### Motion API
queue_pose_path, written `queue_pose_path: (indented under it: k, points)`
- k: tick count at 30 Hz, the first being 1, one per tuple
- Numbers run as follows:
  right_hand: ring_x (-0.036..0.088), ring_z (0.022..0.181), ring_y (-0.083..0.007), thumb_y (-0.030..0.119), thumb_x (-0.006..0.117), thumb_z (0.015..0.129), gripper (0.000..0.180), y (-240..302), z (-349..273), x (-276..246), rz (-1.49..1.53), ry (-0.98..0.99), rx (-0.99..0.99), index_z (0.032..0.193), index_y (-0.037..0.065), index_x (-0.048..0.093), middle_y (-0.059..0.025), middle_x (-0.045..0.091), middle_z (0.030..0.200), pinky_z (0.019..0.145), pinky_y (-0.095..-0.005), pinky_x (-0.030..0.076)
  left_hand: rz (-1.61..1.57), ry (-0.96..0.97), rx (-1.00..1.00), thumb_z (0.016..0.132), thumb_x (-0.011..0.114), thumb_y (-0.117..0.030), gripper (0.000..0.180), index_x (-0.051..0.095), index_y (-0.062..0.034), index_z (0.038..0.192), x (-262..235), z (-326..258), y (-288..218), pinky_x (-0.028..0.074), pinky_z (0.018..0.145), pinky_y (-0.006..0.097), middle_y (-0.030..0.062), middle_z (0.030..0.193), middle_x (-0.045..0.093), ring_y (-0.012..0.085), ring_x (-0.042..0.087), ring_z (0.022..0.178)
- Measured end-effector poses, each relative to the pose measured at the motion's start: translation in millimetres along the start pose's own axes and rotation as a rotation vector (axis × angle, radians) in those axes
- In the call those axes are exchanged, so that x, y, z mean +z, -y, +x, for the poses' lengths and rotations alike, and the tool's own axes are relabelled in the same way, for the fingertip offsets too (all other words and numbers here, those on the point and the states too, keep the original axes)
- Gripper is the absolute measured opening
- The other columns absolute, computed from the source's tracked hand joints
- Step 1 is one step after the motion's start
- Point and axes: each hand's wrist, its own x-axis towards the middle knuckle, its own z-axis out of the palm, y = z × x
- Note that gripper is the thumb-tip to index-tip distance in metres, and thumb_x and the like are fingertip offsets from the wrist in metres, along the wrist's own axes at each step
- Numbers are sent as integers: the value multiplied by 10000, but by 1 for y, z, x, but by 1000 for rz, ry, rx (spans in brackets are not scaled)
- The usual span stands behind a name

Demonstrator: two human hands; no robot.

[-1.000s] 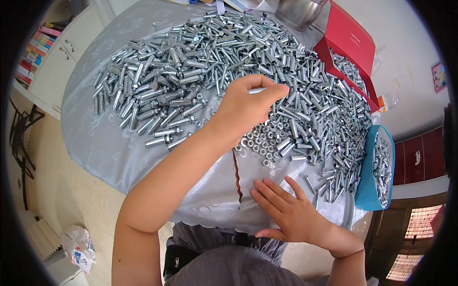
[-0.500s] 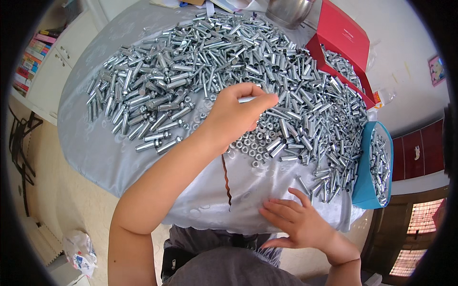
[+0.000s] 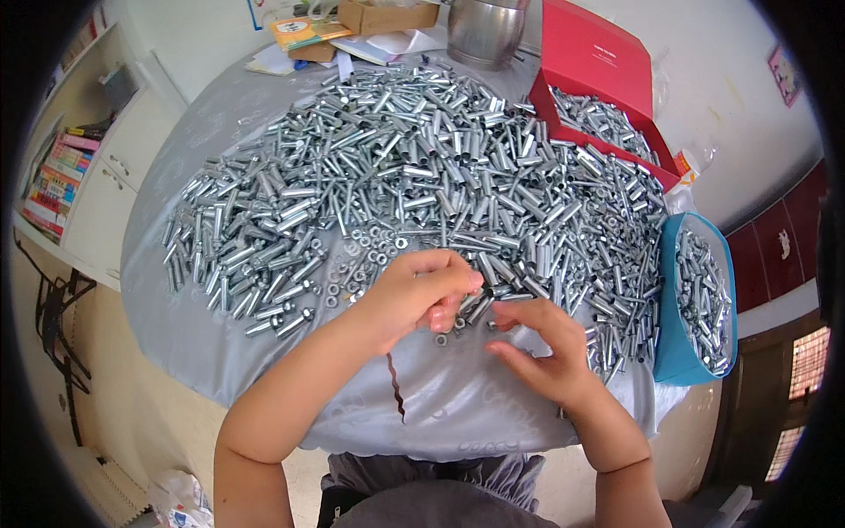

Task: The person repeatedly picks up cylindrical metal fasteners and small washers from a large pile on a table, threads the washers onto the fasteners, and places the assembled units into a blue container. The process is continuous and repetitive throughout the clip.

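A big heap of shiny metal tubes covers a round table under a grey cloth. Loose nuts and washers lie at the heap's near edge. My left hand is curled at that edge, fingers pinched on a small metal tube. My right hand hovers just to its right, fingers spread and bent, thumb and forefinger close to the left hand's fingertips. Whether it holds a small part is not visible.
A red box with more tubes stands at the back right. A blue tray of metal parts sits at the right edge. A steel pot, a cardboard box and papers are at the back. The cloth has a tear.
My left hand has drawn back from the heap toward me with a tube. My right hand has lifted off the cloth and moved up to meet it.
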Motion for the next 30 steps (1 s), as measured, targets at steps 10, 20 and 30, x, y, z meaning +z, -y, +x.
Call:
queue_pose_path:
  k: [10, 20, 30]
  points:
    - [626, 723, -184, -8, 706, 693, 223, -4, -4, -1, 85, -121, 57, 905, -8, 636, -112, 629, 841, 636, -259, 503, -133, 104, -199, 836, 566, -131, 129, 523, -17, 792, 20, -2, 19, 318, 461, 212, -25, 616, 404, 50, 357, 490]
    - [600, 683, -164, -25, 690, 699, 156, -5, -6, 2, 134, -98, 117, 835, -1, 619, -91, 613, 790, 614, -250, 488, -46, 109, -146, 835, 586, -167, 159, 542, -14, 829, 21, -1, 21, 348, 473, 205, -10, 649, 453, 54, 392, 518]
    - [576, 681, -168, -8, 715, 676, 212, -1, -1, 0, 80, -96, 90, 856, 12, 604, -93, 598, 813, 601, -260, 473, 308, 137, 4, 831, 584, -137, 139, 542, -6, 810, 15, 0, 19, 322, 416, 207, 9, 604, 478, 61, 406, 450]
